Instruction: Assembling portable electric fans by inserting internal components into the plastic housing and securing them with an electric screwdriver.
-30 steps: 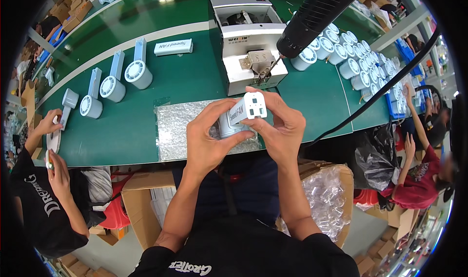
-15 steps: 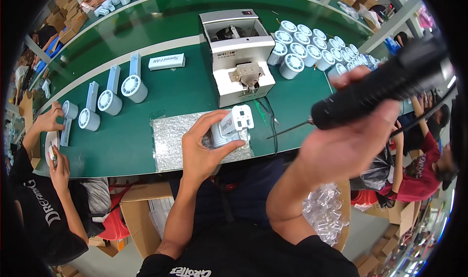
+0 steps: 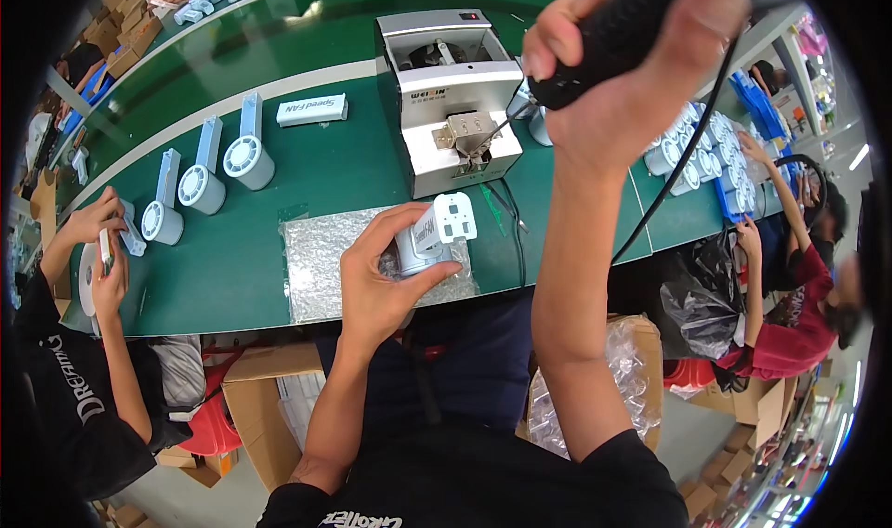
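My left hand (image 3: 376,277) grips a pale-blue fan part (image 3: 453,220) by its round body, fingers and thumb on either side. Its rectangular arm points up, showing a white end plate with several square openings. My right hand (image 3: 613,110) is wrapped around a black electric screwdriver (image 3: 609,50), raised over the far side of the bench. The thin bit slants down to the front mechanism of a silver-grey screw feeder (image 3: 465,96). Whether a screw sits on its tip is too small to tell. A silvery bubble-wrap mat (image 3: 311,277) lies beneath the part.
Left on the green bench (image 3: 242,268) stand several fan parts with arms (image 3: 249,161) and a loose pale-blue arm piece (image 3: 312,110). Many round bodies (image 3: 688,161) are grouped at right. The screwdriver's black cable (image 3: 683,166) hangs beside my forearm. Co-workers sit at both sides.
My right hand has swung the screwdriver up and to the left, bringing its bit from above the bench to the screw feeder. The left hand and fan part have barely shifted.
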`<state>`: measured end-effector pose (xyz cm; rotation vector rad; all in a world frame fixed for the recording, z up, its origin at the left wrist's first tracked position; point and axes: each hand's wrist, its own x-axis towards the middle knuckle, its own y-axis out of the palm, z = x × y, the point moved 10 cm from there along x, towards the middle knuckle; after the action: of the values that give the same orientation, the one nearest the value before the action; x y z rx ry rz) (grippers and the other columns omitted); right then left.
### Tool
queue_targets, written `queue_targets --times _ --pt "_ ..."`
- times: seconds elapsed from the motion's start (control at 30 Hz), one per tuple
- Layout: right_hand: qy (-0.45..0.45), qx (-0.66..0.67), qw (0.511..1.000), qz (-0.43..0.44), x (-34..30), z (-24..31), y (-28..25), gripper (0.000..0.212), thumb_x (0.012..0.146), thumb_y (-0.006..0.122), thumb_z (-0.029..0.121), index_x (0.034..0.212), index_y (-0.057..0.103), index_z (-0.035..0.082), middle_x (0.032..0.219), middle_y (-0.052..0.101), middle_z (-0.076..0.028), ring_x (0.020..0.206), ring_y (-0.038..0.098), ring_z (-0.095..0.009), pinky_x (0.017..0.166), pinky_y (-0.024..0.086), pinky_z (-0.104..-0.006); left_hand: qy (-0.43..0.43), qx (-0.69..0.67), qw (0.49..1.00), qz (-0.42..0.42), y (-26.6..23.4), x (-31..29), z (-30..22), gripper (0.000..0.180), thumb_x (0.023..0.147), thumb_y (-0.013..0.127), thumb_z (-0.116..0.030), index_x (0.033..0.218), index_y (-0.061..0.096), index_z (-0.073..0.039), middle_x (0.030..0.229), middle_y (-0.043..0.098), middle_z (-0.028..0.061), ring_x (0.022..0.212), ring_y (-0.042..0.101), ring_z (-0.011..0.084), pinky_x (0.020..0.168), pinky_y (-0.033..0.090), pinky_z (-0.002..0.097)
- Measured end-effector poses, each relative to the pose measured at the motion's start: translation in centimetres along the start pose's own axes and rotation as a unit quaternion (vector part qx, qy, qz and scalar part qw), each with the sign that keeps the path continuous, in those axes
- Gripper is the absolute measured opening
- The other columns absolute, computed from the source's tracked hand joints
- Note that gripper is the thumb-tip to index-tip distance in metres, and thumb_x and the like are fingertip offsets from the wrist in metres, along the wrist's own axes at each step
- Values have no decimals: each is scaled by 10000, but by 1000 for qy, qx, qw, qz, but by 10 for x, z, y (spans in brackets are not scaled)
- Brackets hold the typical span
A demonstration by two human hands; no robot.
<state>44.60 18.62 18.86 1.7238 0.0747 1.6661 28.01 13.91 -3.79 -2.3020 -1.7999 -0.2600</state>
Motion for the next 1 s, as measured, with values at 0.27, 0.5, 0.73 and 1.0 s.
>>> queue_targets --times 0.27,0.5,0.73,1.0 --pt "88 -531 828 -158 -7 3 -26 722 934 548 774 741 493 80 505 440 -14 405 451 -121 385 337 -260 16 39 999 -23 -6 -3 0 606 702 953 -121 1230 685 5 1215 711 133 1099 690 243 953 536 356" --pt "72 -452 857 -236 -23 15 -52 755 913 549 808 763 510 69 519 440 -22 395 441 -124 382 334 -264 -8 31 997 -73 -8 0 6 596 716 961 -123 1209 670 41 1169 705 134 1030 682 231 912 542 348" --pt "124 -445 887 11 -30 35 35 1071 762 354 1033 993 586 14 577 450 -8 456 453 -129 417 376 -277 12 72 994 -79 -5 2 -1 600 699 971 -132 1190 674 42 1171 702 138 1036 683 235 927 537 341" --pt "154 -321 933 61 -41 -8 35 1101 742 284 1054 943 547 5 564 473 -61 454 458 -176 426 395 -305 39 83 992 -83 -3 3 -10 586 689 970 -123 1175 678 24 1136 706 130 1002 691 233 881 547 343"
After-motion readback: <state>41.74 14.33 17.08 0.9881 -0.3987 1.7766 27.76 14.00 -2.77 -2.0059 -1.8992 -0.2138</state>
